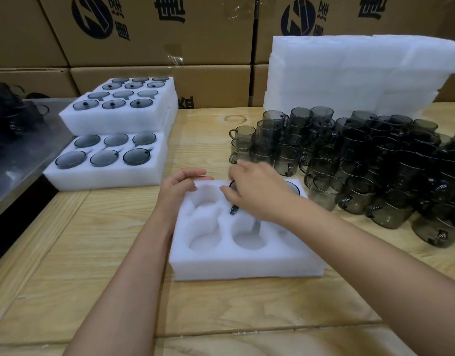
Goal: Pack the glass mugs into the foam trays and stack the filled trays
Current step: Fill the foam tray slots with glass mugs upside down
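Note:
A white foam tray [247,263] with round pockets lies in front of me on the wooden table. My left hand [180,188] rests on its far left corner, fingers curled over the edge. My right hand [257,191] is closed on a smoky glass mug [233,209], which sits in the far middle pocket, its dark handle showing below my fingers. Another mug [294,187] fills the far right pocket, mostly hidden by my wrist. The three near pockets and the far left pocket hold nothing. Several loose mugs [362,163] crowd the table to the right.
Filled foam trays [105,176] lie at the left, with a higher stack [118,119] behind them. A pile of blank foam [349,78] stands at the back right. Cardboard boxes [144,34] line the back. A metal surface [21,150] borders the table's left.

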Demonstrator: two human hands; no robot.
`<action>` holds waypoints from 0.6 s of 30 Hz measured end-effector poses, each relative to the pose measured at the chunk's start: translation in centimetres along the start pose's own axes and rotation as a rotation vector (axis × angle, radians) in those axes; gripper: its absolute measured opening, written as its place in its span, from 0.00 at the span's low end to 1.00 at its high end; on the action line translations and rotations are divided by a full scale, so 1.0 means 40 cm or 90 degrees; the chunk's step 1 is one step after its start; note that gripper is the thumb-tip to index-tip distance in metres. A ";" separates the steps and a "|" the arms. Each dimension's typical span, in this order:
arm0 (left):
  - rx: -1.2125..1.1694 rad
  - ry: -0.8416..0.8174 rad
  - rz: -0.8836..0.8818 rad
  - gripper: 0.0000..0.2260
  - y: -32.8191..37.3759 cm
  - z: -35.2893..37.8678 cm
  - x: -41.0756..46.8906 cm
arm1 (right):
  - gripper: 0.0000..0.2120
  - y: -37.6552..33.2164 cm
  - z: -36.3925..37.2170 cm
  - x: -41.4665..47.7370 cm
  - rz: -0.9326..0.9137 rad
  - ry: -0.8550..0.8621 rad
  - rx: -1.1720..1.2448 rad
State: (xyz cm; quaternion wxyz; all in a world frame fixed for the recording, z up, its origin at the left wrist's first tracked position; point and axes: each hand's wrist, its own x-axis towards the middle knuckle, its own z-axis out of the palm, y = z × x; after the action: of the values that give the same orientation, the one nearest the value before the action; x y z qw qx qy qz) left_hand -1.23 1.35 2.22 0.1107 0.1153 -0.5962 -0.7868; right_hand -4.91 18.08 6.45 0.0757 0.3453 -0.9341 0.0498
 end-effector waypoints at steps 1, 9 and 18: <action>0.002 -0.002 0.000 0.17 0.001 0.000 -0.001 | 0.23 0.005 0.010 -0.006 -0.009 -0.065 0.044; 0.032 -0.027 0.009 0.18 0.007 0.000 -0.002 | 0.32 0.014 0.040 0.002 -0.001 -0.244 0.066; -0.006 -0.042 -0.012 0.20 0.003 -0.005 0.001 | 0.21 0.155 -0.052 -0.064 0.234 0.258 -0.019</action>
State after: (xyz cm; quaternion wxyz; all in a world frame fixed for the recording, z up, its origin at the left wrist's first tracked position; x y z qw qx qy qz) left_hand -1.19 1.13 2.28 0.0841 0.0946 -0.5945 -0.7941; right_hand -6.83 24.70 7.78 0.2556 0.1519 -0.9476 0.1167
